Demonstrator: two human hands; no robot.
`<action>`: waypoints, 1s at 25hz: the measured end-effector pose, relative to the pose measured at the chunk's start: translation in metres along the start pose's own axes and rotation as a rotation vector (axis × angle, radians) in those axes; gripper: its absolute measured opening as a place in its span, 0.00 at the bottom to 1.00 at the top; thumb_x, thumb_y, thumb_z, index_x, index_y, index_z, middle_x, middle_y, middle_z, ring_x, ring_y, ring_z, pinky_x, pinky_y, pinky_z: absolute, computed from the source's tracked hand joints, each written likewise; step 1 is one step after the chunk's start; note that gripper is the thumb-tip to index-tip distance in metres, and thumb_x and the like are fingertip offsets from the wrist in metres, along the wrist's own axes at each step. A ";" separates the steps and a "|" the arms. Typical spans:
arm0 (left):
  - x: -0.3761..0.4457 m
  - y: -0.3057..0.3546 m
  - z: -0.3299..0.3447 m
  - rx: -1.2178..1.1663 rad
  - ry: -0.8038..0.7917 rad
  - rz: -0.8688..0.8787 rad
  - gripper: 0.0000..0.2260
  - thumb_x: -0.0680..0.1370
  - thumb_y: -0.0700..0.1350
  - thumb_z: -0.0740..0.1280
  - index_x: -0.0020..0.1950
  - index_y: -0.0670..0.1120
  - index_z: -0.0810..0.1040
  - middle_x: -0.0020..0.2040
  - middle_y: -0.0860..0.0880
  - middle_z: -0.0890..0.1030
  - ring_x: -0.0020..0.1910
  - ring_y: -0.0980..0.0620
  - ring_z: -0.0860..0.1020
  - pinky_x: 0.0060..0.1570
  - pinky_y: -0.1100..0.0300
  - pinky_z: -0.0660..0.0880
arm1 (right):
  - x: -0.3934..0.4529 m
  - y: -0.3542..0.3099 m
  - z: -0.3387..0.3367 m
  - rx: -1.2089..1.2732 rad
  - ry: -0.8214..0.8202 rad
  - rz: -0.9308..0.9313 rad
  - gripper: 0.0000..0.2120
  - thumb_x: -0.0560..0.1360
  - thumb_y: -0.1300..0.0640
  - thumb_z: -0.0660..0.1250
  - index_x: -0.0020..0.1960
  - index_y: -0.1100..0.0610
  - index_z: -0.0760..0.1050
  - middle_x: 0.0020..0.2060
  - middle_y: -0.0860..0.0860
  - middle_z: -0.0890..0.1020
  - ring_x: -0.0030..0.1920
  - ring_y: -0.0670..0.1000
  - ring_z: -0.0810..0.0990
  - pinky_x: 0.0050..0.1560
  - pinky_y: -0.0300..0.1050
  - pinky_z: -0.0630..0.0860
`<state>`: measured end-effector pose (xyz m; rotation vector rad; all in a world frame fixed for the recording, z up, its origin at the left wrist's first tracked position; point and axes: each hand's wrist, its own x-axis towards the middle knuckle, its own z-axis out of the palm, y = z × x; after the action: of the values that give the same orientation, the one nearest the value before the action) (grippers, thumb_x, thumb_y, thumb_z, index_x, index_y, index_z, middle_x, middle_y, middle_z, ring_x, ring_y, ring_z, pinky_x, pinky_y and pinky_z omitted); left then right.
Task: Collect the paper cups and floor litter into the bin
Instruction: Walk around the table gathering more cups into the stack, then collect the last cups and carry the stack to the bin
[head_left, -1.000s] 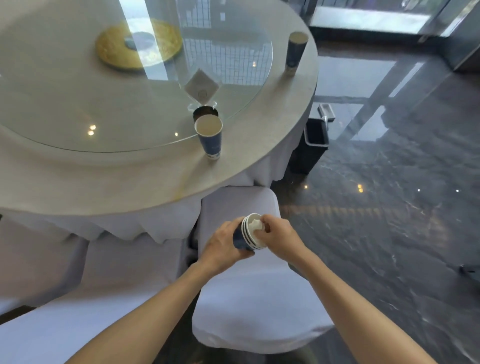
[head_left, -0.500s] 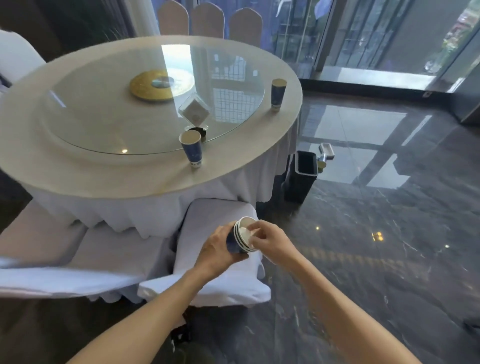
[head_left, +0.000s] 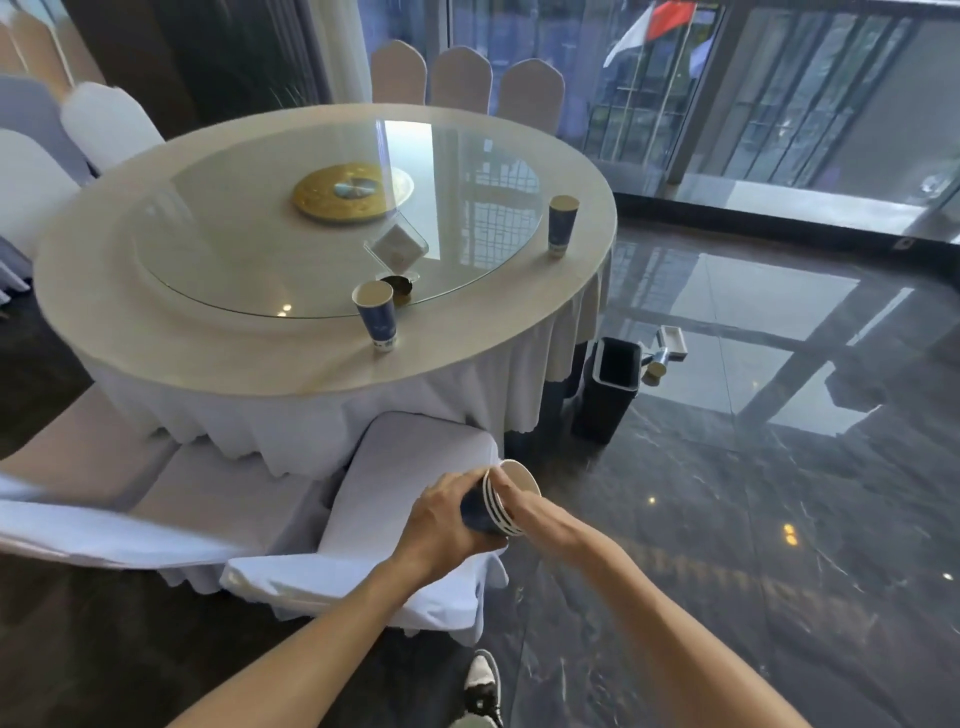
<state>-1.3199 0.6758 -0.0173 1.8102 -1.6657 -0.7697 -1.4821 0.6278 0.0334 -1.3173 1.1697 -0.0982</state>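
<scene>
A nested stack of blue paper cups (head_left: 500, 505) lies sideways in my left hand (head_left: 445, 525), which is wrapped around its body. My right hand (head_left: 535, 512) grips the stack at its rim end; what the fingers hold there is hidden. One blue paper cup (head_left: 376, 317) stands upright near the front edge of the round table (head_left: 208, 343). Another blue cup (head_left: 561, 224) stands at the table's right edge. A dark open bin (head_left: 608, 389) stands on the floor right of the table, with a small cup-like piece of litter (head_left: 653, 370) on the floor beside it.
White-covered chairs (head_left: 415, 467) sit tucked under the table in front of me and more stand at the left and far side. A glass turntable (head_left: 332, 223) carries a gold disc and a small card holder. Glossy dark floor (head_left: 727, 519) spreads to the right. My shoe (head_left: 480, 686) shows below.
The view has pulled back and risen, so the whole table, the bin and the far chairs now show. Both hands stay together on the cup stack, which has tilted a little.
</scene>
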 end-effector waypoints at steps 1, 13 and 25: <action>0.008 0.002 0.006 0.011 0.002 0.002 0.37 0.67 0.58 0.81 0.74 0.55 0.73 0.64 0.54 0.80 0.59 0.52 0.80 0.61 0.55 0.80 | 0.001 -0.007 -0.008 -0.017 -0.010 0.021 0.35 0.80 0.31 0.48 0.72 0.54 0.72 0.65 0.51 0.77 0.65 0.49 0.75 0.73 0.45 0.65; 0.161 0.038 0.074 -0.232 0.029 -0.207 0.36 0.66 0.62 0.81 0.71 0.56 0.74 0.63 0.56 0.81 0.58 0.53 0.81 0.54 0.60 0.78 | 0.090 -0.009 -0.169 -0.299 0.410 -0.270 0.24 0.78 0.40 0.62 0.38 0.59 0.81 0.33 0.52 0.83 0.36 0.54 0.80 0.45 0.57 0.79; 0.286 0.110 0.065 -0.310 0.323 -0.375 0.34 0.62 0.62 0.82 0.65 0.60 0.76 0.57 0.58 0.84 0.56 0.54 0.83 0.50 0.61 0.80 | 0.184 -0.084 -0.312 -0.106 -0.041 -0.362 0.40 0.67 0.50 0.82 0.73 0.49 0.67 0.65 0.49 0.77 0.60 0.47 0.79 0.60 0.42 0.78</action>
<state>-1.4230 0.3807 0.0070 1.9182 -0.9585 -0.7878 -1.5690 0.2665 0.0471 -1.6081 0.9014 -0.2734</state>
